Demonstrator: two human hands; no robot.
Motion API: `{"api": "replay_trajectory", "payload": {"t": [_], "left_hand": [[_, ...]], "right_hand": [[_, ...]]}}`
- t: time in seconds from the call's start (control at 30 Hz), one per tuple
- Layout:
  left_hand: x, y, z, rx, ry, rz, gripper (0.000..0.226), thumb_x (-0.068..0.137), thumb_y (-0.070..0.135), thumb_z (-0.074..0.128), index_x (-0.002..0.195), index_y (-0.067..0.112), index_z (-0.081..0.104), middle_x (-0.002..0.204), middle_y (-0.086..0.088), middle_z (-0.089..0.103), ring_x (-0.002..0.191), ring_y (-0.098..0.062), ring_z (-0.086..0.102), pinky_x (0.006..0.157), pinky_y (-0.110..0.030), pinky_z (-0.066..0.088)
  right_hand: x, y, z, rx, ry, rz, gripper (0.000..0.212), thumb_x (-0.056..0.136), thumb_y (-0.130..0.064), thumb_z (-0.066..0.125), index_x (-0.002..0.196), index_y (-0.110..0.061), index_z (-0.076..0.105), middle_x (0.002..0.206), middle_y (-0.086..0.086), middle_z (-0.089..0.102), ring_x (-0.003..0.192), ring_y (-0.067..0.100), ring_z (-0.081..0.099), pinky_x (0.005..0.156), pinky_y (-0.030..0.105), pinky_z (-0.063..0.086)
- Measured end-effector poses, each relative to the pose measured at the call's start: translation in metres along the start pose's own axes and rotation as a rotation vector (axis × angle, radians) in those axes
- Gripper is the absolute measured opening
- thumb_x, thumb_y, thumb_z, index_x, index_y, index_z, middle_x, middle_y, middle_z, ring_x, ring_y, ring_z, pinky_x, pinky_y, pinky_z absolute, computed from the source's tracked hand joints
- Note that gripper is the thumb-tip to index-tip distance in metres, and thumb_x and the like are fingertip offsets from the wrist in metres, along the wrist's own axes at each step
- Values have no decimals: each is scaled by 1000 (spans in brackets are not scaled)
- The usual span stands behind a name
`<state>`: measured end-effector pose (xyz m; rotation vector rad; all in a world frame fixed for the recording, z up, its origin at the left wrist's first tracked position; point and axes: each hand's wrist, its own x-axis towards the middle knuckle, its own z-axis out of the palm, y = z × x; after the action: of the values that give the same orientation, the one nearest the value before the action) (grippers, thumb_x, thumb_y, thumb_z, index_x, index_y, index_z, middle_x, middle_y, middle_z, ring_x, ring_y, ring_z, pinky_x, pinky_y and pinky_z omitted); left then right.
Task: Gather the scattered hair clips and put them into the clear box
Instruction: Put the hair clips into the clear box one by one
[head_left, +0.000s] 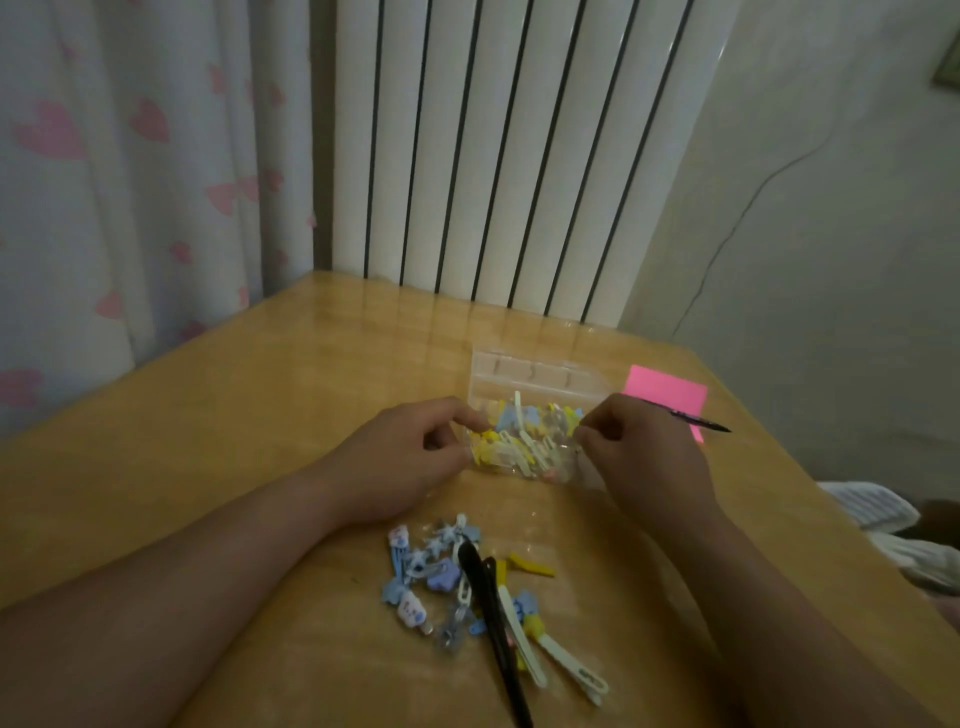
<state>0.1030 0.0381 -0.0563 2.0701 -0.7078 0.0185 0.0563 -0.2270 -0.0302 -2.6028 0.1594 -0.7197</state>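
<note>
On the clear box (525, 375), left hand (400, 462) and right hand (640, 453), each in pinch grip.

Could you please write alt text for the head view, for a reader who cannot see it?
A left hand and right hand pinch the ends of a clear box holding pastel hair clips on a wooden table. More scattered clips lie nearer the person.

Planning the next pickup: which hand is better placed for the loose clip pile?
Probably left. The left hand sits just beyond the loose pile; the right hand is farther off, at the right edge of the clear box.
</note>
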Motion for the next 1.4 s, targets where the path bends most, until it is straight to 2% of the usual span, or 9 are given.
{"api": "replay_trajectory", "payload": {"t": [0.2, 0.4, 0.53, 0.7, 0.97, 1.13, 1.23, 1.33, 1.4], "left_hand": [[0, 1, 0, -2, -10, -7, 25, 104, 26, 63, 121, 43, 70, 92, 2, 71, 83, -15, 65, 74, -31, 52], [0, 0, 0, -14, -3, -7, 24, 103, 27, 65, 119, 44, 71, 88, 5, 70, 78, -11, 63, 68, -19, 47], [0, 1, -1, -17, -4, -8, 24, 103, 26, 65, 119, 43, 71, 90, 3, 70, 82, -13, 64, 71, -25, 50], [1, 1, -1, -2, -12, -14, 24, 102, 26, 65, 119, 42, 71, 92, 2, 71, 82, -14, 64, 70, -23, 49], [0, 5, -2, 26, 5, -9, 26, 101, 20, 66, 121, 34, 73, 91, 2, 73, 86, -18, 66, 82, -34, 52], [-1, 2, -2, 31, -9, -12, 27, 101, 23, 65, 122, 39, 71, 93, 3, 73, 88, -20, 67, 85, -41, 54], [0, 2, -2, 37, -4, -11, 28, 101, 23, 66, 122, 40, 71, 92, 3, 73, 87, -19, 66, 85, -41, 54], [-1, 3, -2, 33, -3, -9, 27, 101, 24, 66, 123, 39, 72, 93, 3, 73, 87, -18, 66, 85, -41, 54], [-2, 2, -3, 37, -9, -11, 27, 101, 24, 66, 122, 40, 72, 92, 3, 73, 87, -18, 66, 84, -42, 54]], "right_hand": [[7, -6, 3, -22, -53, 48, 7, 91, -32, 73, 84, -31, 72, 78, -15, 71, 72, 4, 65, 68, 41, 61], [9, -7, 3, 10, -30, 94, 9, 90, -30, 72, 81, -30, 70, 76, -14, 70, 70, 3, 64, 67, 38, 60], [2, -2, 5, 97, -13, 80, 13, 91, -32, 75, 80, -31, 67, 79, -14, 70, 76, 6, 65, 71, 42, 60], [-2, 0, 4, 110, -10, 36, 14, 93, -34, 75, 81, -31, 67, 80, -13, 70, 77, 8, 65, 72, 42, 59], [1, 1, 5, 121, -14, 39, 16, 90, -35, 77, 79, -28, 69, 78, -11, 70, 76, 11, 65, 72, 40, 57], [1, 4, 7, 117, -38, 34, 20, 94, -38, 73, 78, -27, 68, 77, -10, 69, 74, 11, 64, 65, 34, 50], [-1, 2, 7, 56, -57, 10, 32, 99, -43, 66, 74, -23, 67, 70, -6, 66, 69, 14, 62, 58, 32, 43], [-3, 2, 6, 93, -42, -4, 37, 102, -44, 60, 74, -21, 65, 68, -2, 64, 68, 19, 61, 63, 38, 48], [-4, 3, 2, 171, -8, -6, 33, 103, -41, 61, 77, -21, 67, 70, -3, 65, 69, 18, 61, 63, 37, 47]]}}
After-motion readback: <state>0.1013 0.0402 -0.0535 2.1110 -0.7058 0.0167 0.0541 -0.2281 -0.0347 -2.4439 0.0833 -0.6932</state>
